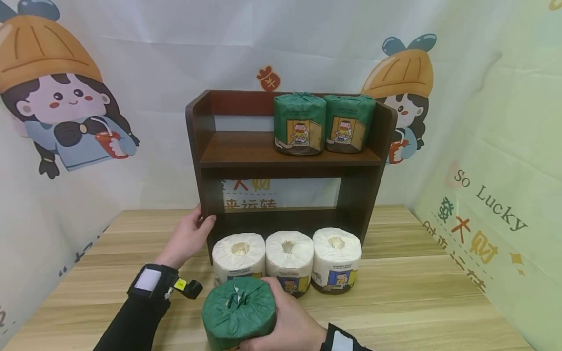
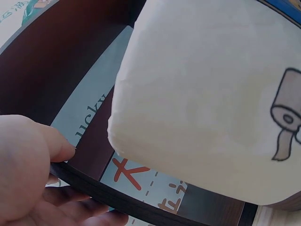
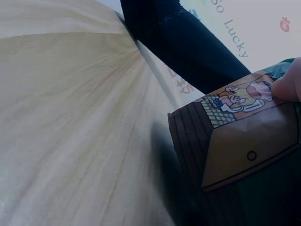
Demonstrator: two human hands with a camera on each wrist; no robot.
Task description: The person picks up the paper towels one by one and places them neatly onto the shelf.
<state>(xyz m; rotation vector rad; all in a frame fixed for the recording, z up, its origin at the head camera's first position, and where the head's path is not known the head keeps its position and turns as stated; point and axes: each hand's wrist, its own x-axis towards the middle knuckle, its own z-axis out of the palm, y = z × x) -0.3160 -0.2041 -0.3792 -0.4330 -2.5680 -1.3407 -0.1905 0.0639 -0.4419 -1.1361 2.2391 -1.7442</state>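
My right hand (image 1: 291, 319) grips a green paper-wrapped toilet roll (image 1: 239, 309) from its right side, at the front of the table. In the right wrist view the roll's printed wrapper (image 3: 254, 136) shows, with a fingertip on it. My left hand (image 1: 189, 236) holds the left side panel of a dark brown two-tier shelf (image 1: 290, 168); in the left wrist view the panel's edge (image 2: 136, 207) runs between thumb and fingers. White-wrapped toilet rolls (image 1: 290, 251) stand in a row before the lower tier. Two green rolls (image 1: 300, 126) sit on the upper tier's right half.
The shelf stands on a wood-grain table (image 1: 421, 287), near its back edge. Printed cloth backdrops (image 1: 167, 63) surround the table on the back and sides. The white rolls stand between the held green roll and the shelf.
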